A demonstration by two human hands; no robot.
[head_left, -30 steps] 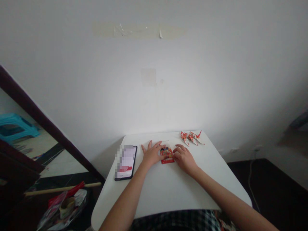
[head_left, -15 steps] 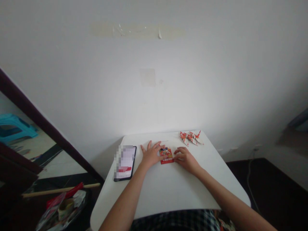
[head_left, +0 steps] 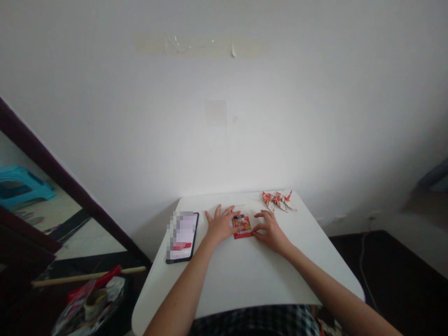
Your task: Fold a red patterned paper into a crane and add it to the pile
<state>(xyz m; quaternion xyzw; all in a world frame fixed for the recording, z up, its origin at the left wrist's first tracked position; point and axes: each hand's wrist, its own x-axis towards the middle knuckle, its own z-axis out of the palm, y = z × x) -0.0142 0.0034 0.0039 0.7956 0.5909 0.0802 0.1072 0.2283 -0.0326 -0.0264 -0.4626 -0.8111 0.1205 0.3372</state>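
Note:
A small red printed paper (head_left: 242,226) lies flat on the white table (head_left: 245,275), near its far side. My left hand (head_left: 220,225) lies flat with fingers spread and presses on the paper's left edge. My right hand (head_left: 269,229) rests on the table at the paper's right edge, fingertips touching it. Two or three folded cranes of red-and-white paper (head_left: 278,200) sit at the far right corner, beyond my right hand.
A black phone (head_left: 182,236) with a lit screen lies left of my left hand. The table stands against a white wall. On the floor at lower left are a wooden stick (head_left: 87,276) and a pile of wrappers (head_left: 89,303). A blue stool (head_left: 21,184) stands far left.
My right hand's fingers have spread a little and shifted slightly along the paper's right edge. The left hand and the paper stay where they were.

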